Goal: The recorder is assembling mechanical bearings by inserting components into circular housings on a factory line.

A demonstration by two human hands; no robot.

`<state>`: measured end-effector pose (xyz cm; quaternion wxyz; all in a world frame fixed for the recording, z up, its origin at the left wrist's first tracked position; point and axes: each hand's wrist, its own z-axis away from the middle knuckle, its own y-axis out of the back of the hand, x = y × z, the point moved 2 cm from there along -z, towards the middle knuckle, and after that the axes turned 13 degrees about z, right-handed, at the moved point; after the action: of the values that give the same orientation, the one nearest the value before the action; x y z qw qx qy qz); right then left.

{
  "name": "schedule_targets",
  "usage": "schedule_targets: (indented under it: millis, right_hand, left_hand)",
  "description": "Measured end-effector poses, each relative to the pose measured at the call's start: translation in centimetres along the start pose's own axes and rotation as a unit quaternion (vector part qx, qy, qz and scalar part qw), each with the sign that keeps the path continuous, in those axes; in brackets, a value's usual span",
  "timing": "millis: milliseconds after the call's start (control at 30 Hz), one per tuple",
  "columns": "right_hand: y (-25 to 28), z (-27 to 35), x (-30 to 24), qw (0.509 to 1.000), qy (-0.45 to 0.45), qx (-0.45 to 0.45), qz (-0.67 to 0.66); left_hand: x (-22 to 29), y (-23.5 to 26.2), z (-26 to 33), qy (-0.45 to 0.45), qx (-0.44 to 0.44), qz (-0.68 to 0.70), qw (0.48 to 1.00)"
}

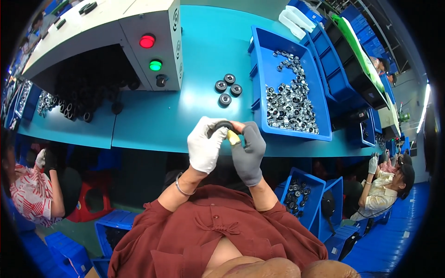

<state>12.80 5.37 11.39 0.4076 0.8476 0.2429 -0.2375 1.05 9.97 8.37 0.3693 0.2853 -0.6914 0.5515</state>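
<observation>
Over the table's front edge, my left hand (203, 147) in a white glove is closed on a small black rubber tyre (224, 124). My right hand (250, 155), in a grey glove with a yellow covering on one digit, presses against the tyre's right side with its fingertips. Whether a hub sits inside the tyre is hidden by the fingers. Just beyond my hands, several small black wheels (225, 99) with shiny centres lie in a cluster. To the right stands a blue bin (256, 51) of shiny silver wheel hubs (292, 104).
A pale machine (153, 14) with red and green buttons stands at the left, black tyres (69, 111) around its dark opening. A lower blue bin (320, 178) at right holds black wheels. Co-workers sit on both sides; more blue bins (338, 78) stand far right.
</observation>
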Motion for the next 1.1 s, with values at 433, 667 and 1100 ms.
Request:
schedule_targets:
  millis: [433,667,1100]
  right_hand:
    - [0.1,1.0,0.6,0.977,-0.120,-0.053,-0.166]
    - [-1.0,2.8,1.1,0.983,-0.125,-0.045,-0.130]
    - [-0.9,2.0,1.7,0.961,-0.183,-0.073,-0.194]
  left_hand:
    - [-0.8,1.3,-0.7,0.098,-0.017,-0.004,0.995]
    - [-2.1,1.6,0.0,0.002,0.008,-0.055,0.998]
    - [-1.8,1.8,0.8,0.079,-0.037,-0.095,0.992]
